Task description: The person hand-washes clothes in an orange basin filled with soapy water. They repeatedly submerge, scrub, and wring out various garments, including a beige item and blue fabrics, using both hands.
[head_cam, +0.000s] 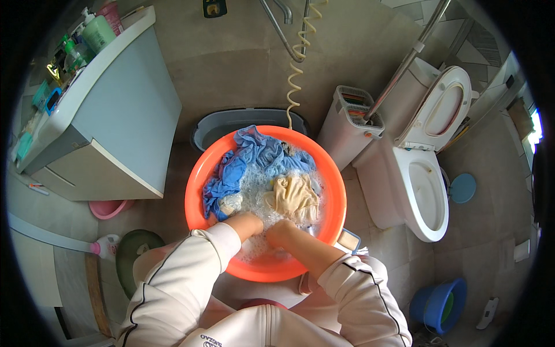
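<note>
An orange plastic basin (337, 191) of sudsy water (256, 186) stands before me. Both my forearms reach over its near side. My left hand (252, 223) is dipped in the suds close to a pale patterned cloth (230, 203); its fingers are hidden by foam. My right hand (279, 230) is likewise in the suds, just below a cream-yellow cloth (296, 197), with its fingers under water. Whether either hand grips anything cannot be told. Wet blue fabric (234, 167) lies bunched along the left and far inside of the basin.
Behind the basin sits a grey tub (251, 115). A white bin (342, 130) holding a mop pole and a toilet (422, 195) stand right. Left are a vanity cabinet (125, 108), a pink basin (110, 209) and a dark green basin lid or tub (130, 256). A blue bucket (455, 299) stands lower right.
</note>
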Action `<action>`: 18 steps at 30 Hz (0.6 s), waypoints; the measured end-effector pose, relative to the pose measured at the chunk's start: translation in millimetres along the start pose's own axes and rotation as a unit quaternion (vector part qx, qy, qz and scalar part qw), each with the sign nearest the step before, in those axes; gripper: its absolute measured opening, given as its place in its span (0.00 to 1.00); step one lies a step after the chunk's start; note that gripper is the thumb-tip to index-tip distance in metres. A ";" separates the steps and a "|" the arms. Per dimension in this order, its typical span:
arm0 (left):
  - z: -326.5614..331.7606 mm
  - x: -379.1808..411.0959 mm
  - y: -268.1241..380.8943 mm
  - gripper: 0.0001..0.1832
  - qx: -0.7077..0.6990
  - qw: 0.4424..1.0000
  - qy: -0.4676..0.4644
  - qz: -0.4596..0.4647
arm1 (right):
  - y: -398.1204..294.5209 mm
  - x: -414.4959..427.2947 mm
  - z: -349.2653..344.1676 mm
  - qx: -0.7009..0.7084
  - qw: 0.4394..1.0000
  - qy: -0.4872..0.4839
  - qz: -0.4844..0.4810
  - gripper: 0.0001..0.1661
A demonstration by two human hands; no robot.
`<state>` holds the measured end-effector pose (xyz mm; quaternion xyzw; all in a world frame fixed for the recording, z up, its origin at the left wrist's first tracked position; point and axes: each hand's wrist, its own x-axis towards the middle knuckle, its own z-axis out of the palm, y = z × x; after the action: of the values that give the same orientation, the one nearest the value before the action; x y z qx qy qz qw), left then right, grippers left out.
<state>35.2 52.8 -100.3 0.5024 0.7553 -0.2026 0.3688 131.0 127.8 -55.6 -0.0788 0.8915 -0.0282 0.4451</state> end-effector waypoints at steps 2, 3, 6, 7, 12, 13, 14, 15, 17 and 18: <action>-7.6 2.3 0.2 0.16 -0.063 0.998 0.020 -0.009 | 3.9 1.1 4.2 0.111 0.989 0.074 0.068 0.19; -6.6 0.5 0.3 0.17 -0.097 0.995 0.029 -0.016 | 3.9 2.5 8.2 0.164 0.975 0.109 0.099 0.19; 17.4 -19.8 -18.2 0.20 -0.483 0.848 0.216 0.029 | 13.1 10.0 20.1 0.385 0.886 0.231 0.118 0.20; 26.2 -23.8 -25.5 0.21 -0.590 0.759 0.271 0.049 | 11.8 6.8 19.2 0.416 0.864 0.262 0.109 0.20; 27.4 -83.4 0.0 0.22 -0.872 0.449 0.191 -0.047 | -18.1 -36.1 1.8 0.545 0.732 0.406 0.058 0.18; 23.5 -91.8 2.4 0.23 -0.907 0.393 0.151 -0.035 | -27.0 -42.6 -3.8 0.556 0.710 0.430 0.046 0.18; 19.8 -96.3 3.7 0.23 -0.936 0.335 0.109 -0.022 | -35.2 -42.7 -7.5 0.556 0.684 0.472 0.027 0.17; 13.7 -98.5 1.3 0.26 -0.947 0.316 0.060 0.025 | -44.9 -42.3 -10.2 0.556 0.655 0.513 0.010 0.16; 21.0 -90.4 -16.0 0.27 -0.948 0.272 0.041 0.160 | -68.0 -53.8 -25.2 0.529 0.628 0.569 -0.029 0.14; 17.4 -91.8 -26.6 0.26 -0.947 0.249 0.016 0.203 | -76.4 -65.2 -30.5 0.556 0.623 0.547 -0.061 0.14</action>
<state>37.7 -25.9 -43.4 -0.0675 0.2838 0.7475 0.5968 154.0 62.7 23.4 0.1596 0.7782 -0.5836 -0.1683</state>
